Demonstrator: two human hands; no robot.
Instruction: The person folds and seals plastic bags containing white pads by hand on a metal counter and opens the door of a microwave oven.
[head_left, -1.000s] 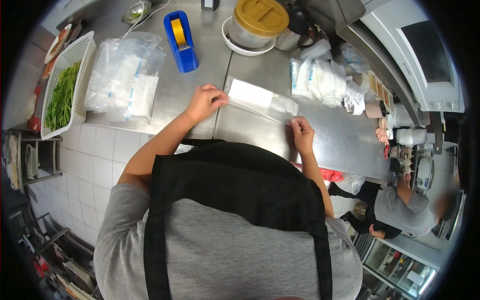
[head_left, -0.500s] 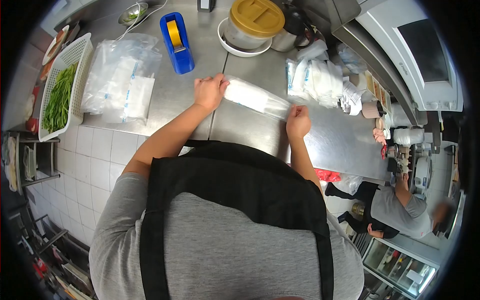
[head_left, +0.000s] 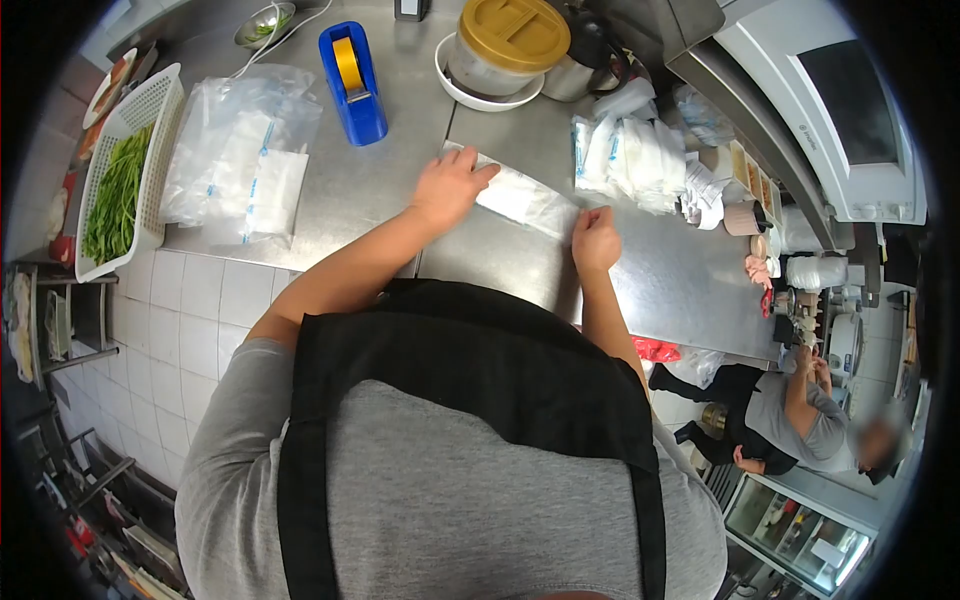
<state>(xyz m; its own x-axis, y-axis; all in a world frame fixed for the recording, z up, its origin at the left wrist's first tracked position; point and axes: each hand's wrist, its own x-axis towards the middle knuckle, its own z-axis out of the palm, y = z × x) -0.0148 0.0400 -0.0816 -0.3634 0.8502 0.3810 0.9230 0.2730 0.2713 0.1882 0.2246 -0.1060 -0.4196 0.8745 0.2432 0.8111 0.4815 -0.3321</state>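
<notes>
A long, narrow folded plastic bag (head_left: 525, 198), clear with white inside, lies slantwise on the steel counter in front of me. My left hand (head_left: 450, 187) rests palm down on its left part, fingers stretched over the plastic and hiding some of it. At the other end, my right hand (head_left: 596, 238) is closed, pinching the bag's right tip. A blue tape dispenser (head_left: 366, 118) with yellow tape stands beyond my left hand. Left of it lies a pile of clear plastic bags (head_left: 240, 150) with blue print. Folded white bags (head_left: 632, 160) are heaped beyond my right hand.
A white basket of green vegetables (head_left: 165, 175) stands at the counter's left end. At the back, a tub with a mustard lid (head_left: 512, 35) sits in a white bowl (head_left: 445, 80). A co-worker (head_left: 800, 415) stands at right, hands over the counter.
My left hand has shifted right along the bag, from gripping its left end to lying on top. My right hand stays at its tip. The co-worker's second hand has come up over the counter.
</notes>
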